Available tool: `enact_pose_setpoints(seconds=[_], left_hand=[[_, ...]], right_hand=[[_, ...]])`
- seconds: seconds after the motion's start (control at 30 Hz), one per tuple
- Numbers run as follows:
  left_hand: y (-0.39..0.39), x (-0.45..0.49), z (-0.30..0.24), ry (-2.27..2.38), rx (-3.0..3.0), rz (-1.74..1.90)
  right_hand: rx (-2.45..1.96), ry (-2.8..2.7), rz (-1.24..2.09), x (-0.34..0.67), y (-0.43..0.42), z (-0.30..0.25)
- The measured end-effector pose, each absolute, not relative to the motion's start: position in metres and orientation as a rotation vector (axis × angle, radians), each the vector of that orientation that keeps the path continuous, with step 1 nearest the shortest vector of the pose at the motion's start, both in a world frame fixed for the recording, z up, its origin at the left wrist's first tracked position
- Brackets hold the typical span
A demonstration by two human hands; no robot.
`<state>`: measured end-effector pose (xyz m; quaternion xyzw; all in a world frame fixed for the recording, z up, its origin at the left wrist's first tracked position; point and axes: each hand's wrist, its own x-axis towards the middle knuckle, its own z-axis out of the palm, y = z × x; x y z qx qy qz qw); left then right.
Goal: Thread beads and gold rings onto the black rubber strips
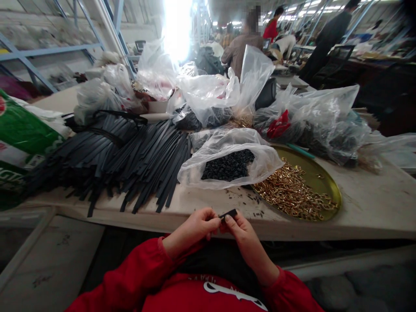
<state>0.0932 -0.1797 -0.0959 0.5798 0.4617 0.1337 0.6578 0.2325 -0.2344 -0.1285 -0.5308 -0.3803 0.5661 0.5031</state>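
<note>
My left hand (195, 227) and my right hand (242, 232) meet just below the table's front edge. Both pinch the same short black strap piece (228, 214), fingers closed on it from either side. Red sleeves cover both my forearms. Straight ahead on the table lies an open clear bag of small black rings (229, 165). To its right stands a round brass tray (326, 182) holding a heap of gold buckles (290, 195). A big pile of long black straps (130, 158) spreads over the table's left half.
Clear plastic bags of dark parts (312, 121) crowd the back of the table (373, 208). A green and white sack (22, 138) leans at the left. Blue metal racking (48, 47) stands behind. Several people work at tables in the far background (247, 43).
</note>
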Motion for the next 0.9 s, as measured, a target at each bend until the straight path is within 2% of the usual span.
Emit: enact_pose_setpoints(seconds=[0.2,0.43,0.67,0.77,0.9], left_hand=[[-0.178,0.094,-0.093,1.044,1.313,0.298],[-0.176,0.095,-0.095,1.054,1.336,0.285],[-0.174,0.098,-0.102,1.187,1.526,0.413],[-0.17,0.097,-0.11,1.137,1.448,0.398],[-0.166,0.096,-0.117,1.121,1.426,0.366]], right_hand=[[-1.26,-0.881,1.402,0.23,-0.233,-0.129],[-1.319,-0.999,1.289,0.23,-0.229,-0.128],[-1.23,-0.905,1.419,0.226,-0.217,-0.15],[-1.261,-1.051,1.209,0.225,-0.214,-0.158],[-1.302,-1.453,0.671,0.226,-0.215,-0.152]])
